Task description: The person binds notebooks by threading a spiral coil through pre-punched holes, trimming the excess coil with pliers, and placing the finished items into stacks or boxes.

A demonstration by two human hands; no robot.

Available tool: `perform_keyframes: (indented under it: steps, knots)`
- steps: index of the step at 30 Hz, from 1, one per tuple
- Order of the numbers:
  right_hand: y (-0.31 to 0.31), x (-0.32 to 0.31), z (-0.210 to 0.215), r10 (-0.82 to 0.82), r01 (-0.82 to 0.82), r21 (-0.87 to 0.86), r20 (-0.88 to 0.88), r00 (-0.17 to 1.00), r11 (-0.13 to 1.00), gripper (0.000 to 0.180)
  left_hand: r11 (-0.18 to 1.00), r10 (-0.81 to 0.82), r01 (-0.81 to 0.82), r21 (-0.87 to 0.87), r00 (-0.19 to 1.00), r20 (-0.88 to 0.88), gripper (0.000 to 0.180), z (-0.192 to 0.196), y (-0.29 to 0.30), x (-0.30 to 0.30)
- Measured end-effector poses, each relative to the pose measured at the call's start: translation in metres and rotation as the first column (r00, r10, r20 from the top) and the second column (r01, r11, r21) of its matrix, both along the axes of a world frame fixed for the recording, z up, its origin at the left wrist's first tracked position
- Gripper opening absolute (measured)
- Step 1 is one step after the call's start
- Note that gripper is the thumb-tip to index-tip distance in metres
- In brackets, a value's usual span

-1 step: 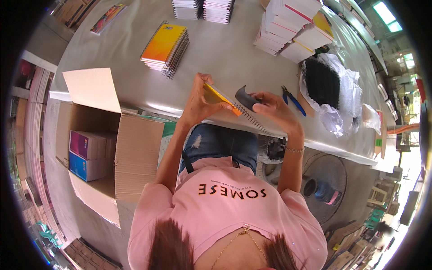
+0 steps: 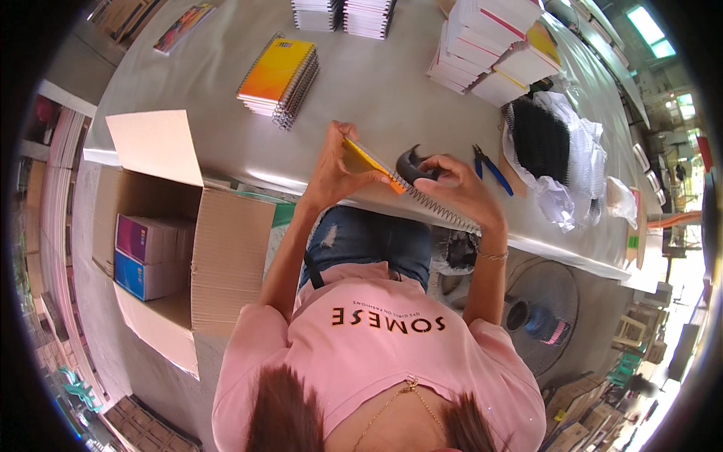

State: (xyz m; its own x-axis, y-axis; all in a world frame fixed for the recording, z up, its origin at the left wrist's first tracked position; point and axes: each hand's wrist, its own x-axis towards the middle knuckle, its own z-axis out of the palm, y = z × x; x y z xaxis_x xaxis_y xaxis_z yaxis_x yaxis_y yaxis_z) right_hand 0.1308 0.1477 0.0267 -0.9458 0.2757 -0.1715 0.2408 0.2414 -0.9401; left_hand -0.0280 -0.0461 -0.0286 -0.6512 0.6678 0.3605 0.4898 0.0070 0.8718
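Note:
My left hand (image 2: pixel 336 172) is closed on a small yellow-orange notebook (image 2: pixel 367 157), pinched between thumb and fingers near the table's front edge. A thin spiral wire coil (image 2: pixel 443 211) runs along the notebook's lower corner and sticks out past it toward my right wrist. In my right hand (image 2: pixel 465 190) is a dark grey curved piece (image 2: pixel 409 163), its hollow side toward the coil; what it is exactly I cannot make out. Blue-handled cutting pliers (image 2: pixel 493 172) lie just right of that hand. Beyond my left hand stands a stack of yellow-orange spiral notebooks (image 2: pixel 277 71).
An open cardboard box (image 2: pixel 233 260) holding purple and blue boxed or bound stacks (image 2: pixel 143 256) stands at left. Piled white books (image 2: pixel 482 45) and a bundle of black coils in white plastic (image 2: pixel 538 139) occupy the table's right. A fan (image 2: pixel 542 316) stands below the edge.
The coil's free end reaches farther right, up to my right wrist. My right hand and the dark curved piece have shifted slightly; my left hand keeps its hold on the notebook.

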Motion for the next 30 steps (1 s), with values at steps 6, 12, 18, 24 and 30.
perform_keyframes:
  steps: [6, 12, 18, 24, 30]
  knots:
    - [-0.003, 0.013, 0.008, 0.052, -0.066, -0.363, -0.047, 0.998, 0.929, 0.042, 1.0, -0.026, 0.025, 0.014, 0.998, 0.053, 0.091, -0.003, 0.0, 0.0]
    - [-0.009, 0.015, 0.007, 0.075, -0.105, -0.358, -0.095, 0.993, 0.928, 0.042, 0.993, -0.059, 0.043, 0.11, 0.988, 0.145, 0.108, -0.015, 0.002, -0.003]
    - [-0.016, 0.015, 0.013, 0.121, -0.15, -0.207, -0.148, 0.982, 0.967, 0.047, 0.997, -0.072, 0.064, 0.037, 0.957, 0.28, 0.12, -0.007, 0.001, 0.001]
    - [0.003, 0.001, -0.01, -0.041, 0.049, -0.151, 0.056, 0.998, 0.987, 0.044, 0.997, -0.083, 0.078, 0.03, 0.965, 0.25, 0.118, -0.007, 0.001, 0.003]
    - [-0.011, 0.009, 0.006, 0.087, -0.131, -0.338, -0.142, 0.986, 0.932, 0.043, 0.996, -0.092, 0.088, 0.027, 0.947, 0.307, 0.114, -0.001, 0.0, 0.005]
